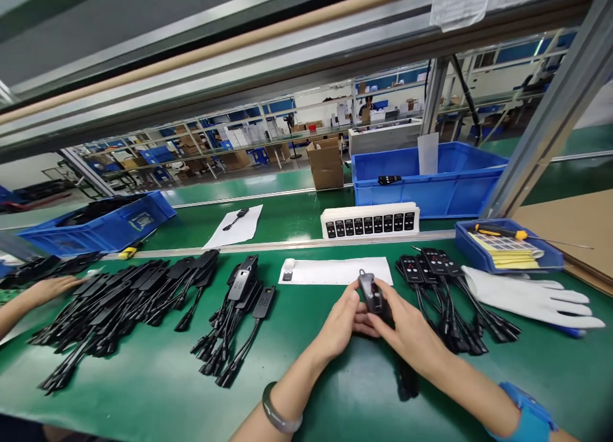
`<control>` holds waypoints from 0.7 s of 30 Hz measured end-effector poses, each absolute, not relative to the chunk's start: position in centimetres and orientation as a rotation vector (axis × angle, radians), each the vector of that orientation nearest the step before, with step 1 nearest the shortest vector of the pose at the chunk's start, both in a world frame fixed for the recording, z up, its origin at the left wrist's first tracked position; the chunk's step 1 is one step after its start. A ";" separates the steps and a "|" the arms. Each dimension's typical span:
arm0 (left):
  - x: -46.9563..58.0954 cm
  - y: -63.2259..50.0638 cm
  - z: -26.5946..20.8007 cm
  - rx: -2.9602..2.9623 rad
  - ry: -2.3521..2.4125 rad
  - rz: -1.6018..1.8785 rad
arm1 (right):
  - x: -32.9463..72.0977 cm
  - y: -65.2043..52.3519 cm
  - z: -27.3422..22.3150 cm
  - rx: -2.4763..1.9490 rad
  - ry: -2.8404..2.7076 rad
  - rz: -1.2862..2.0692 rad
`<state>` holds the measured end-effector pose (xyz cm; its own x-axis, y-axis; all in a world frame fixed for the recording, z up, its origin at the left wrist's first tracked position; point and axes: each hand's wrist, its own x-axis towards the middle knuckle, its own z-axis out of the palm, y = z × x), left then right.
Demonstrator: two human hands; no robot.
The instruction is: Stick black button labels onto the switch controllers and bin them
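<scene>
Both of my hands hold a small black cable controller (370, 291) upright over the green table. My left hand (341, 320) grips its left side with the thumb near its face; my right hand (407, 327) holds the other side. Its dark cable ends hang below my right hand. Just behind lies a white label strip (335, 271) with one black label at its left end. To the right, a group of controllers with labelled faces (433, 266) lies with cables toward me. On the left sits a small pile of controllers (244, 289) whose visible faces carry no such labels.
A larger pile of controllers (124, 295) spreads on the left, where another person's hand (43, 292) reaches in. Behind stand a label roll stack (370, 221), a blue bin (407, 196) and another blue bin (105, 228). A white glove (527, 298) lies beside a small blue tray (546, 258).
</scene>
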<state>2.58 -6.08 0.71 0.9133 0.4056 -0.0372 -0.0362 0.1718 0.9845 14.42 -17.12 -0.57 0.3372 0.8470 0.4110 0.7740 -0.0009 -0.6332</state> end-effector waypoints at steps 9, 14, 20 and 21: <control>1.3 -1.9 -0.2 2.629 0.626 0.321 | 21.2 -17.1 2.4 -2.598 -1.449 -0.635; 1.7 -2.7 -1.2 2.739 0.658 0.321 | 19.7 -13.3 4.1 -2.429 -1.624 -0.229; 1.6 -2.9 -0.9 2.661 0.589 0.339 | 14.0 -2.6 3.5 -2.044 -1.828 0.313; 1.5 -2.9 -0.9 2.642 0.567 0.337 | 13.1 -0.9 3.1 -2.034 -1.831 0.346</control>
